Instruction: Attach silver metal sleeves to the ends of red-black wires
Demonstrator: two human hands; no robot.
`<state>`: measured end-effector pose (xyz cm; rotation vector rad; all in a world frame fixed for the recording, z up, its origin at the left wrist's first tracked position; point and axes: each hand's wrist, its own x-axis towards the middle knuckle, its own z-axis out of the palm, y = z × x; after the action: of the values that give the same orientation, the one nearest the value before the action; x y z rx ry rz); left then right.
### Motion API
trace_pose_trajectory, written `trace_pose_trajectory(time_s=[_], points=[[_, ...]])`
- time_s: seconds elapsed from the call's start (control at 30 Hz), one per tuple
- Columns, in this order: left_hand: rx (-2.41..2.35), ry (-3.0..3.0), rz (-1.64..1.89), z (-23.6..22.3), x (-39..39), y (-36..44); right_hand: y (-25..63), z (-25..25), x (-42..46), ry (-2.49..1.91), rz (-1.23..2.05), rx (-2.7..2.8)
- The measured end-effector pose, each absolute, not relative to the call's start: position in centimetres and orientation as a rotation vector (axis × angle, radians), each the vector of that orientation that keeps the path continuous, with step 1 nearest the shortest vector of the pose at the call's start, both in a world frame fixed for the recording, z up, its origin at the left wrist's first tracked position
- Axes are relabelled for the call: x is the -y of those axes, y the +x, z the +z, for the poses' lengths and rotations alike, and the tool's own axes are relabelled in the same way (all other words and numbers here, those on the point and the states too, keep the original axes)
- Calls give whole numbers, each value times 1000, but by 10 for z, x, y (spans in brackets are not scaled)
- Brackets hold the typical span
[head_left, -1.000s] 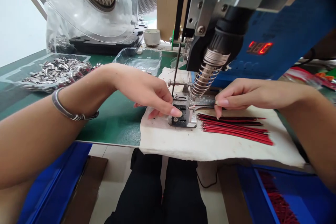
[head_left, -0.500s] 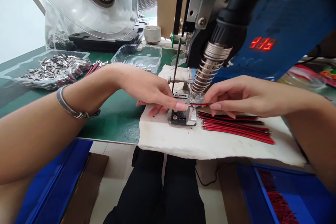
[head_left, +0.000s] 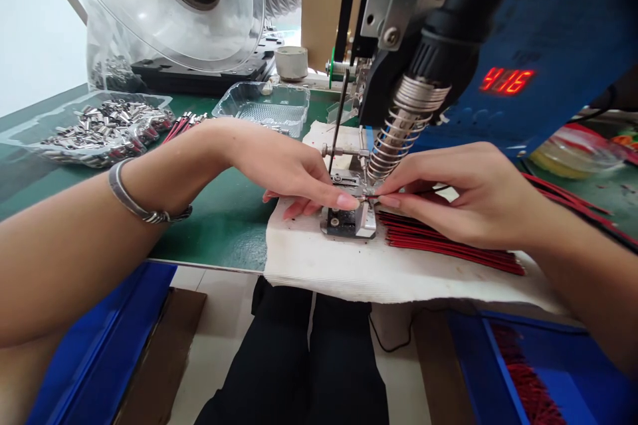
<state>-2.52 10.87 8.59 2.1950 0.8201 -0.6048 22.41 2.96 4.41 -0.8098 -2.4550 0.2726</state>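
My left hand (head_left: 294, 176) reaches in from the left, thumb and index finger pressed together at the edge of a small metal fixture (head_left: 366, 220). Whatever lies between those fingertips is too small and hidden to make out. My right hand (head_left: 463, 196) pinches a thin red-and-black wire (head_left: 373, 196) close to its end, just right of the left thumb. Over both sets of fingertips hangs a soldering iron (head_left: 399, 129) with a spring coil around it; its tip is close to the wire end. Beneath my right hand a bundle of red and black wires (head_left: 448, 249) lies on a white cloth (head_left: 339, 275).
On the left stands a clear tray (head_left: 100, 136) of small metal cylinders. An emptier-looking clear tray (head_left: 264, 106) sits behind my left hand. The blue machine box (head_left: 498, 119) with a red display fills the right back. Blue bins (head_left: 563, 358) stand below the table edge.
My right hand has moved left toward the fixture, its thumb and index finger now pinching the wire nearer its end. My left hand stays almost still. The red display digits differ.
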Motion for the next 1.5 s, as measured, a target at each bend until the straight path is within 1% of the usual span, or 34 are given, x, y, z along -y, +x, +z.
trace_pose_trajectory(time_s=[0.33, 1.33, 1.5], points=[[-845, 2173, -590, 84, -111, -25, 221, 43, -26, -809, 188, 2443], [-829, 2198, -595, 83, -110, -26, 221, 46, -24, -843, 220, 2434], [-822, 2204, -586, 82, -110, -26, 221, 45, -26, -821, 183, 2440]])
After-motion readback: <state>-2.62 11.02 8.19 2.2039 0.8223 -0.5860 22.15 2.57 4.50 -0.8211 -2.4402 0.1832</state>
